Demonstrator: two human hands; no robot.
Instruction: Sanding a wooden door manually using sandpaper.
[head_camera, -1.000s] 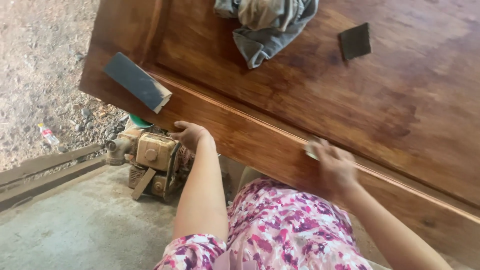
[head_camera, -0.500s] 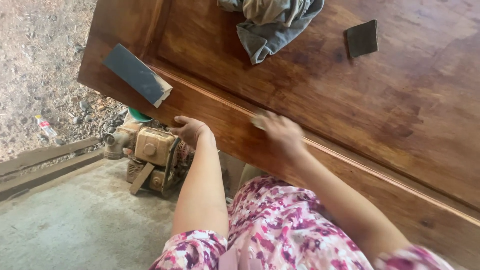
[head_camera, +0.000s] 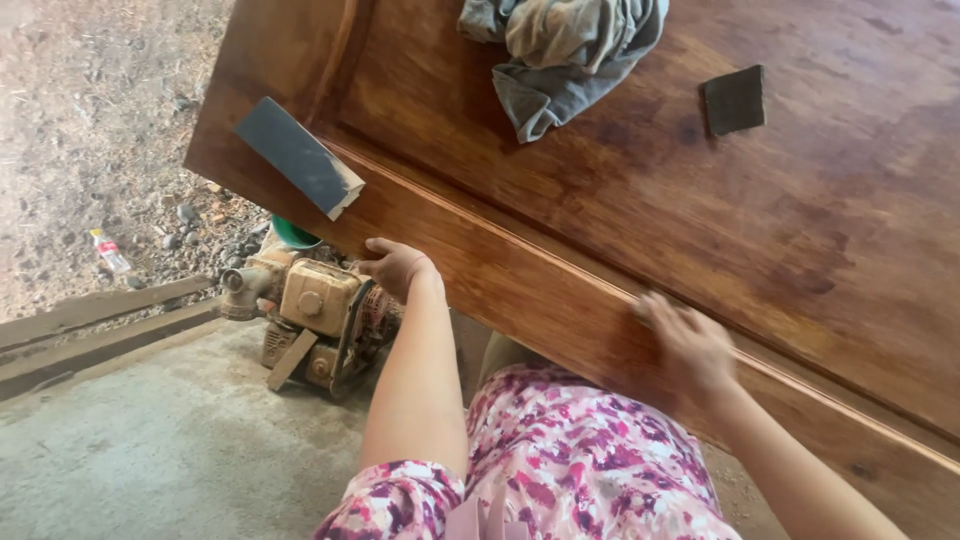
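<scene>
head view: both hands (head_camera: 398, 268) press door (head_camera: 640, 210) edge.

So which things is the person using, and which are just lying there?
In use:
- wooden panel, its front edge under both hands
- left hand, gripping the lower edge
- right hand, blurred, pressed on the edge

Lying about:
- sanding block
- grey rag
- dark square pad
- small engine on the floor

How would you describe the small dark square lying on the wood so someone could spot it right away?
Start with the big reddish-brown wooden panel that fills the upper right. Near its top edge lies a crumpled grey rag; to the right of that, apart from it, sits the small dark square pad. It is flat and square, unlike the long grey-faced block at the left.
</scene>
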